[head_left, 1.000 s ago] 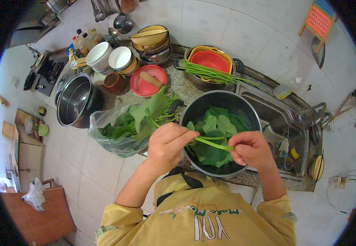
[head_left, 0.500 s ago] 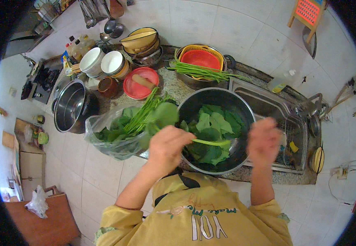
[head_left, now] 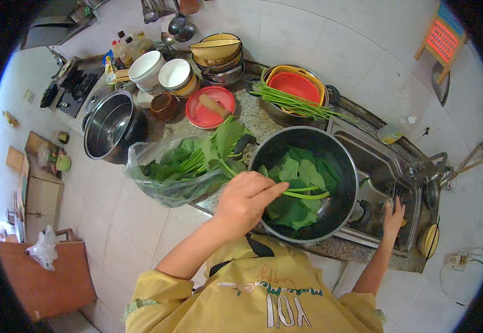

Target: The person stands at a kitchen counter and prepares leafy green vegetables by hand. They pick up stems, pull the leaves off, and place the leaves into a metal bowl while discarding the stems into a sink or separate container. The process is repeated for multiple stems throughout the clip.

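Note:
My left hand (head_left: 247, 202) is closed around a leafy green stem (head_left: 311, 195). The stem's pale end reaches over a dark pot (head_left: 302, 135), and a broad leaf lies on the hand's other side. Inside the pot is a pile of loose green leaves (head_left: 307, 171). To the left, a clear plastic bag (head_left: 166, 195) holds a bunch of leafy greens (head_left: 188, 158) with long stems. Over the sink (head_left: 372, 158), at right, my right hand (head_left: 392, 219) has its fingers apart and nothing visible in it.
Behind the pot, long green stalks (head_left: 297, 100) lie across a red basket (head_left: 294, 86) in another pot. A red lid (head_left: 227, 102), stacked bowls (head_left: 174, 75) and an empty steel pot (head_left: 108, 130) stand farther left. A faucet (head_left: 433, 166) rises at the sink's right.
My right hand has moved from beside the pot rightward and down over the sink, its fingers opening. My left hand keeps hold of the stem over the pot. The whole view has shifted slightly.

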Action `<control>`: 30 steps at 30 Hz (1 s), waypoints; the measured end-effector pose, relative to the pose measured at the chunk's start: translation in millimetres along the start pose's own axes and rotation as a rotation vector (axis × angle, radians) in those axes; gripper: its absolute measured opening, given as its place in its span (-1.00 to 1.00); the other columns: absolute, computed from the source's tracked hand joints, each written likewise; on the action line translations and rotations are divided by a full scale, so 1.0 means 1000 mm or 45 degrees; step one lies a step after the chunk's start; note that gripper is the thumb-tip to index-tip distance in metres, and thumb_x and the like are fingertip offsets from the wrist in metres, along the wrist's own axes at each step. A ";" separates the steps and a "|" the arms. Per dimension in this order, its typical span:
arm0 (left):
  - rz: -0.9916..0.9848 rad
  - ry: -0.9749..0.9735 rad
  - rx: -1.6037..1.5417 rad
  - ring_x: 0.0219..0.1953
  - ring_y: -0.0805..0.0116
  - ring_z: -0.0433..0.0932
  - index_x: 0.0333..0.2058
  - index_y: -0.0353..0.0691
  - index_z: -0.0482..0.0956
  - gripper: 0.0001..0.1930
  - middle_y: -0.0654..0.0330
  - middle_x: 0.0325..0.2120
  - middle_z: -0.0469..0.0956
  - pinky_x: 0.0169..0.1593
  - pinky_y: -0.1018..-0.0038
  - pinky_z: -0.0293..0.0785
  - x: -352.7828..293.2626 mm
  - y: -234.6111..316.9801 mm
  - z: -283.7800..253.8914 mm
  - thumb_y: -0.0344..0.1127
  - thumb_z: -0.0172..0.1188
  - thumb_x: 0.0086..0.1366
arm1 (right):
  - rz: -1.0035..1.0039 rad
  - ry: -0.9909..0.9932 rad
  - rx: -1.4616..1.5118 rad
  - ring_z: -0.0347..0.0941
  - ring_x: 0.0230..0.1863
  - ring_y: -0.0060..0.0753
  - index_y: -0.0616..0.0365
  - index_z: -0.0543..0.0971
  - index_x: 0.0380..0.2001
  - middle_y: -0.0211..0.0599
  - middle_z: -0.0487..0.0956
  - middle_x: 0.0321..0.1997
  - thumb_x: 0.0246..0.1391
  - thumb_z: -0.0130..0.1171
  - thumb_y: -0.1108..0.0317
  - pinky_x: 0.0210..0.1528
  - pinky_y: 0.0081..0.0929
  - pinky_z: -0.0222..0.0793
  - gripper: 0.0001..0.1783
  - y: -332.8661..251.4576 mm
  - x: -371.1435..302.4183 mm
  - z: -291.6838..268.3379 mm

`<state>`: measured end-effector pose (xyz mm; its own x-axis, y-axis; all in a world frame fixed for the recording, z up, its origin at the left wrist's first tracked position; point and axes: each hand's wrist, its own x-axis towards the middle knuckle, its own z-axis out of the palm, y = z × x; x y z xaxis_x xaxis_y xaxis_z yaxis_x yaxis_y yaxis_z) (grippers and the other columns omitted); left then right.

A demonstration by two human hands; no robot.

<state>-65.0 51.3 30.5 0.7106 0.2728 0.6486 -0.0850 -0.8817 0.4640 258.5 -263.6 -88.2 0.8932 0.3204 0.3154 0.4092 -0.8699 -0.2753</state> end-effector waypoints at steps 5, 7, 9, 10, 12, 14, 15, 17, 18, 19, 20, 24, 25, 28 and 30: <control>0.016 -0.008 -0.198 -0.49 0.19 0.42 -0.27 -0.22 0.53 -0.63 0.15 -0.48 0.47 -0.44 0.38 0.34 0.011 0.011 0.019 -0.58 0.09 -0.17 | -0.021 -0.726 1.221 0.39 -0.14 -0.50 0.18 0.48 -0.13 -0.27 0.49 -0.17 -0.06 0.10 0.46 -0.16 -0.59 0.33 -0.66 -0.154 -0.039 -0.061; -0.018 0.000 -0.366 -0.49 0.17 0.42 -0.29 -0.22 0.54 -0.65 0.14 -0.47 0.47 -0.43 0.37 0.34 0.015 0.018 0.028 -0.59 0.11 -0.16 | -0.264 -0.869 1.391 0.38 -0.17 -0.49 0.17 0.48 -0.15 -0.31 0.48 -0.21 -0.15 0.15 0.49 -0.13 -0.57 0.30 -0.62 -0.206 -0.059 -0.078; -0.182 -0.066 -0.548 -0.41 0.20 0.49 -0.25 -0.26 0.44 -0.70 0.13 -0.45 0.48 -0.36 0.41 0.39 0.020 0.027 0.030 -0.57 0.13 -0.04 | -0.435 -0.878 1.550 0.36 -0.22 -0.50 0.16 0.49 -0.16 -0.35 0.45 -0.26 -0.16 0.16 0.50 -0.16 -0.57 0.29 -0.62 -0.234 -0.067 -0.079; -0.343 -0.064 -0.679 -0.40 0.19 0.50 -0.24 -0.26 0.40 -0.71 0.12 -0.46 0.48 -0.34 0.42 0.39 0.022 0.035 0.031 -0.56 0.12 -0.01 | -0.527 -0.816 1.606 0.35 -0.24 -0.50 0.16 0.49 -0.17 -0.37 0.44 -0.29 -0.16 0.16 0.51 -0.18 -0.57 0.28 -0.64 -0.242 -0.068 -0.077; -0.587 -0.127 -0.845 -0.34 0.15 0.53 -0.23 -0.25 0.27 -0.71 0.07 -0.46 0.50 -0.30 0.45 0.41 0.023 0.038 0.030 -0.52 0.09 0.06 | -0.514 -0.768 1.765 0.31 -0.27 -0.53 0.17 0.51 -0.22 -0.41 0.39 -0.35 -0.14 0.15 0.50 -0.27 -0.63 0.23 -0.70 -0.255 -0.070 -0.077; -0.609 -0.137 -0.817 -0.36 0.14 0.53 -0.23 -0.25 0.25 -0.70 0.08 -0.47 0.50 -0.31 0.45 0.41 0.027 0.036 0.025 -0.52 0.11 0.05 | -0.398 -0.807 1.889 0.30 -0.27 -0.53 0.20 0.52 -0.24 -0.42 0.39 -0.35 -0.12 0.14 0.49 -0.27 -0.66 0.21 -0.72 -0.261 -0.069 -0.082; -0.621 -0.141 -0.801 -0.36 0.14 0.53 -0.23 -0.25 0.25 -0.70 0.08 -0.47 0.51 -0.31 0.45 0.41 0.029 0.035 0.023 -0.52 0.11 0.05 | -0.340 -0.828 1.951 0.30 -0.27 -0.54 0.21 0.52 -0.25 -0.42 0.39 -0.35 -0.12 0.14 0.49 -0.27 -0.67 0.20 -0.73 -0.263 -0.068 -0.083; -0.591 -0.095 -0.758 -0.34 0.17 0.51 -0.19 -0.26 0.27 -0.68 0.07 -0.42 0.50 -0.25 0.47 0.40 0.029 0.029 0.019 -0.49 0.12 0.05 | -0.283 -0.702 1.936 0.33 -0.40 -0.54 0.27 0.52 -0.35 -0.37 0.39 -0.37 -0.03 0.07 0.45 -0.40 -0.66 0.27 -0.84 -0.258 -0.065 -0.079; -0.525 0.010 -0.634 -0.33 0.19 0.51 -0.17 -0.26 0.28 -0.67 0.06 -0.40 0.49 -0.23 0.48 0.39 0.028 0.023 0.021 -0.49 0.11 0.06 | -0.129 -0.671 1.993 0.34 -0.44 -0.53 0.29 0.52 -0.38 -0.35 0.39 -0.37 -0.01 0.05 0.43 -0.44 -0.65 0.28 -0.85 -0.256 -0.061 -0.082; -0.458 0.112 -0.510 -0.32 0.21 0.50 -0.16 -0.27 0.29 -0.67 0.06 -0.38 0.49 -0.21 0.49 0.38 0.024 0.016 0.022 -0.48 0.11 0.07 | 0.028 -0.636 2.045 0.34 -0.49 -0.53 0.30 0.51 -0.42 -0.33 0.39 -0.38 0.01 0.03 0.42 -0.48 -0.64 0.30 -0.85 -0.254 -0.057 -0.083; -0.582 0.079 -0.605 -0.20 0.35 0.44 -0.15 -0.31 0.30 -0.69 0.13 -0.28 0.47 -0.09 0.51 0.32 0.014 0.005 0.019 -0.45 0.08 0.11 | 0.015 -0.486 2.183 0.38 -0.55 -0.48 0.30 0.49 -0.46 -0.29 0.41 -0.35 0.06 -0.02 0.37 -0.55 -0.60 0.35 -0.80 -0.251 -0.053 -0.080; -0.751 0.002 -0.635 -0.32 0.42 0.43 -0.30 -0.34 0.41 -0.85 0.19 -0.38 0.46 -0.18 0.53 0.33 0.003 -0.001 0.015 -0.41 -0.08 0.21 | 0.103 -0.399 2.321 0.46 -0.46 -0.42 0.32 0.46 -0.37 -0.24 0.44 -0.26 0.08 -0.03 0.34 -0.49 -0.60 0.42 -0.78 -0.242 -0.049 -0.076; -0.744 -0.074 -0.610 -0.34 0.44 0.42 -0.32 -0.34 0.42 -0.85 0.19 -0.40 0.46 -0.21 0.55 0.33 0.005 0.000 0.015 -0.41 -0.09 0.22 | 0.116 -0.401 2.337 0.45 -0.47 -0.43 0.32 0.46 -0.36 -0.25 0.45 -0.27 0.08 -0.03 0.33 -0.49 -0.60 0.42 -0.78 -0.242 -0.049 -0.077; -0.827 -0.146 -0.643 -0.38 0.49 0.40 -0.34 -0.35 0.43 -0.84 0.20 -0.44 0.47 -0.28 0.57 0.32 0.008 0.000 0.020 -0.40 -0.09 0.22 | 0.133 -0.418 2.389 0.43 -0.47 -0.45 0.29 0.46 -0.35 -0.26 0.45 -0.28 0.08 -0.01 0.30 -0.48 -0.61 0.40 -0.76 -0.241 -0.047 -0.075; -0.950 -0.200 -0.810 -0.37 0.52 0.40 -0.30 -0.36 0.44 -0.84 0.21 -0.45 0.48 -0.28 0.58 0.33 0.008 -0.004 0.022 -0.41 -0.02 0.18 | 0.121 -0.441 2.411 0.42 -0.47 -0.47 0.27 0.45 -0.33 -0.27 0.46 -0.28 0.08 0.00 0.27 -0.45 -0.62 0.38 -0.75 -0.241 -0.046 -0.073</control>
<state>-43.2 48.4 20.8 0.8152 0.5791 -0.0076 0.0954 -0.1214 0.9880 105.1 -96.2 30.2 0.8163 0.5601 0.1409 -0.2100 0.5152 -0.8310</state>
